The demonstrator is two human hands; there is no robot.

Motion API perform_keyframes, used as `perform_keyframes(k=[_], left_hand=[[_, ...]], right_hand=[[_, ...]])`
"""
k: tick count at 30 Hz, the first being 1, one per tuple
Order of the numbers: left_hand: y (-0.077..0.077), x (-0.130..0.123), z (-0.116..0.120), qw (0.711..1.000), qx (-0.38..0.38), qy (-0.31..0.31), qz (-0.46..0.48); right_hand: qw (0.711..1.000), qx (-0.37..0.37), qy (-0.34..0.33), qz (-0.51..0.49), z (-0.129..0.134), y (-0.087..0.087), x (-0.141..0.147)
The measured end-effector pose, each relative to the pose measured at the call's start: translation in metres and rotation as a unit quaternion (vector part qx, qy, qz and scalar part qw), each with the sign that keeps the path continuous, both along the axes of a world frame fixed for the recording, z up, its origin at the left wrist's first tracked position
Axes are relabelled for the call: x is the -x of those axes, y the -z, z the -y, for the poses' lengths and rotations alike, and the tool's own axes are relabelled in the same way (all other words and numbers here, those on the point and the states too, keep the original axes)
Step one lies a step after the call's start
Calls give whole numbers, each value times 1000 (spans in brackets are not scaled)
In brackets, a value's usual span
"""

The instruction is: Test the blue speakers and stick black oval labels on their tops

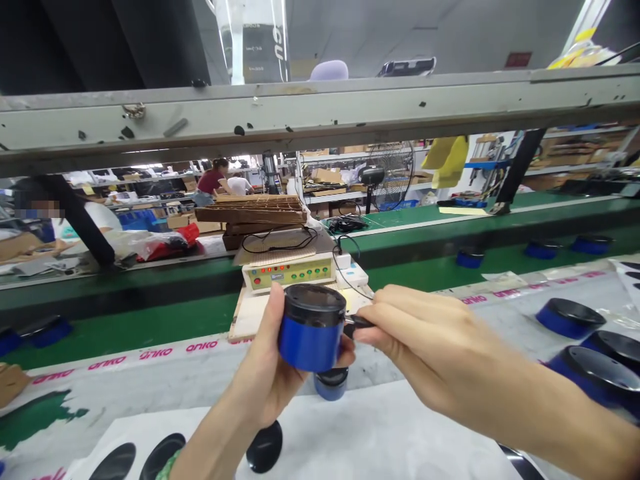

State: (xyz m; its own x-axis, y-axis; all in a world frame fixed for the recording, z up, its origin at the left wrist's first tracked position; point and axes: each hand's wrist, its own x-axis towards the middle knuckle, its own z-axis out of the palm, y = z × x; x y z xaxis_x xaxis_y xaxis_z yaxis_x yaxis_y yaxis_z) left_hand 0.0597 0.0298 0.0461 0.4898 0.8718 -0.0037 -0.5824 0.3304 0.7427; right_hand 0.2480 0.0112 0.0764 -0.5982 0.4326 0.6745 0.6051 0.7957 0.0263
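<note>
My left hand [273, 363] is wrapped round a blue cylindrical device with a glossy black top [313, 340], held slightly tilted above the table. A black cable plug [362, 322] is pinched in my right hand [430, 333] at the device's right side. Whether the plug sits inside a socket or only touches the side, I cannot tell. Just below the held device stands another blue device with a black top [331, 385]. Behind my hands is a cream tester box [290, 272] with red and green lights, and a thin cable runs from near it towards my right hand.
Several blue devices [570, 319] stand on the right, with more on the green conveyor [410, 270] behind. White sheets with black oval pieces [265, 448] lie in front of me. A metal shelf beam [320, 110] crosses overhead. Other people [215, 180] work in the background.
</note>
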Motion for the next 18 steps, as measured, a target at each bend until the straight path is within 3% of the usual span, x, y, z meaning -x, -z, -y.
perform_keyframes(k=[3, 5, 8, 11, 13, 16, 18], left_hand=[[3, -2, 2, 991, -76, -73, -86], [6, -2, 4, 966, -161, -134, -151], [8, 0, 5, 900, -296, -203, -246], [9, 3, 7, 831, -397, -213, -325], [9, 4, 8, 757, -469, -235, -390], [12, 3, 11, 562, -594, -321, -479], [12, 1, 15, 452, -665, -359, -473]], right_hand=[[999, 3, 39, 36, 3, 0, 0], [995, -33, 72, 53, 3, 2, 1], [991, -84, 94, 53, 0, 6, 2], [999, -24, 30, -12, -6, 16, -3], [997, 46, -15, -65, -9, 27, -6], [988, 95, -34, -121, -9, 48, -9], [984, 89, -37, -150, -6, 61, -9]])
